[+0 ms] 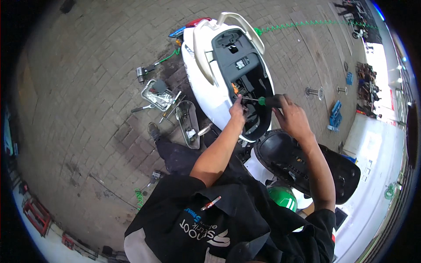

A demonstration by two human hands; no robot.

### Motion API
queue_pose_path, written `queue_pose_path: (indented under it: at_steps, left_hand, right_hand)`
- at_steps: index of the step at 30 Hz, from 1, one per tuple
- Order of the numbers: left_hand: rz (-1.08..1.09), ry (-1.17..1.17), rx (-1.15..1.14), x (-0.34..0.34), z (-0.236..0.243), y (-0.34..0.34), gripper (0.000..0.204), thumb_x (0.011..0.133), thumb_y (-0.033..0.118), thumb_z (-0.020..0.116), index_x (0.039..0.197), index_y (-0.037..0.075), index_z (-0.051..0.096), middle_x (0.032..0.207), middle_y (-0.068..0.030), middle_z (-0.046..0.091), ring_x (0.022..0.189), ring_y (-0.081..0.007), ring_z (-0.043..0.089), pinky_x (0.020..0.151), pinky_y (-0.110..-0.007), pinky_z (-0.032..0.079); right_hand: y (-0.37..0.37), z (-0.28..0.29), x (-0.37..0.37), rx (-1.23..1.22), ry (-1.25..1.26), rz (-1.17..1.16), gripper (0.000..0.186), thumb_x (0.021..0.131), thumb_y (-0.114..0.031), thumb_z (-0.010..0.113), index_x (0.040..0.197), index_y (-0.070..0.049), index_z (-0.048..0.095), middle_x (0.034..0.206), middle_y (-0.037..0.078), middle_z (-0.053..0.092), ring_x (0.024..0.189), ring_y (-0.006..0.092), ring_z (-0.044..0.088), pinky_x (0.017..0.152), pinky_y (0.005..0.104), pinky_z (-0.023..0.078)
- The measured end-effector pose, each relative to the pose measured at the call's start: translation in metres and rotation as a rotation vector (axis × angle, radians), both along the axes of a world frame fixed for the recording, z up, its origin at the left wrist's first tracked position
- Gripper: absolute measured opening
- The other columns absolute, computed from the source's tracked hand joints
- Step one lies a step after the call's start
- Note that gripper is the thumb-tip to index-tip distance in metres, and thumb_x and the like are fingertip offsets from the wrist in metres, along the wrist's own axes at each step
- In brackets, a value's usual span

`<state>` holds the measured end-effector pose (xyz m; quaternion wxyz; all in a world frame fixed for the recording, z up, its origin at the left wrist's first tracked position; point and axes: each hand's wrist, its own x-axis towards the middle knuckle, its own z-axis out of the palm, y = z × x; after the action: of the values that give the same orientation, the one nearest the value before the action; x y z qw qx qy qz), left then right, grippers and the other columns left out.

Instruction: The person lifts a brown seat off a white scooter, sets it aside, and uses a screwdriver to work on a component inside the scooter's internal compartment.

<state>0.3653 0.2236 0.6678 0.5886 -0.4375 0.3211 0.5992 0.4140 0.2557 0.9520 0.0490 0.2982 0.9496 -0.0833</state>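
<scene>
My right hand (293, 118) is closed round the black and green handle of a screwdriver (262, 101). Its shaft lies nearly level and points left, over the open black storage compartment (262, 83) of a white scooter (202, 90). At the tip end, my left hand (237, 111) is bent in over the compartment's left edge, its fingers drawn together by the shaft. What they grip, if anything, is too small to make out. Orange parts (235, 89) show inside the compartment just beyond those fingers. The black seat (307, 164) is tipped open beneath my right forearm.
Left of the scooter, a metal tray (158, 95) of small parts, a ratchet (143, 108), an air impact wrench (140, 74) and a long grey cover (188, 125) lie on paving. A green coiled hose (302, 25) stretches behind. A green helmet (283, 198) is below the seat.
</scene>
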Motion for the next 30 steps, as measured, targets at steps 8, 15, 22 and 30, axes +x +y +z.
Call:
queue_pose_path:
  at_steps: [8,15,22,30]
  left_hand:
    - [0.148,-0.074,0.290,0.016,0.023,-0.007,0.030,0.097,0.039,0.065,0.086,0.011,0.066,0.073,-0.0013,0.067,0.050,-0.0088,0.038,0.048,-0.029,0.035]
    - [0.004,0.026,0.116,0.007,0.016,0.002,0.030,0.091,0.036,0.074,0.090,0.007,0.067,0.078,-0.0037,0.066,0.052,-0.0109,0.039,0.050,-0.028,0.035]
    - [0.089,-0.036,0.234,0.008,0.022,-0.003,0.030,0.095,0.037,0.067,0.098,0.008,0.065,0.086,-0.0053,0.068,0.052,-0.0099,0.038,0.051,-0.028,0.036]
    - [-0.057,0.115,0.243,-0.002,0.018,-0.016,0.035,0.099,0.040,0.061,0.093,0.006,0.063,0.081,-0.0042,0.064,0.051,-0.0105,0.040,0.050,-0.026,0.034]
  right_hand:
    - [0.006,-0.006,-0.001,0.089,-0.372,-0.337,0.041,0.100,-0.040,0.052,0.096,0.000,0.061,0.079,0.026,0.067,0.075,0.0440,0.067,0.065,0.0502,0.054]
    - [-0.025,-0.044,0.030,-0.368,0.545,-0.409,0.041,0.098,-0.006,0.055,0.138,-0.003,0.045,0.137,0.024,0.055,0.128,0.0405,0.054,0.105,0.0437,0.043]
    - [-0.029,-0.092,0.023,-0.161,1.020,-0.541,0.033,0.087,0.008,0.067,0.118,0.001,0.058,0.123,0.019,0.067,0.108,0.0209,0.066,0.093,0.0334,0.052]
    - [-0.022,-0.136,0.011,0.005,1.451,-0.462,0.021,0.088,0.004,0.067,0.106,0.001,0.058,0.123,0.029,0.062,0.109,0.0337,0.065,0.094,0.0422,0.053]
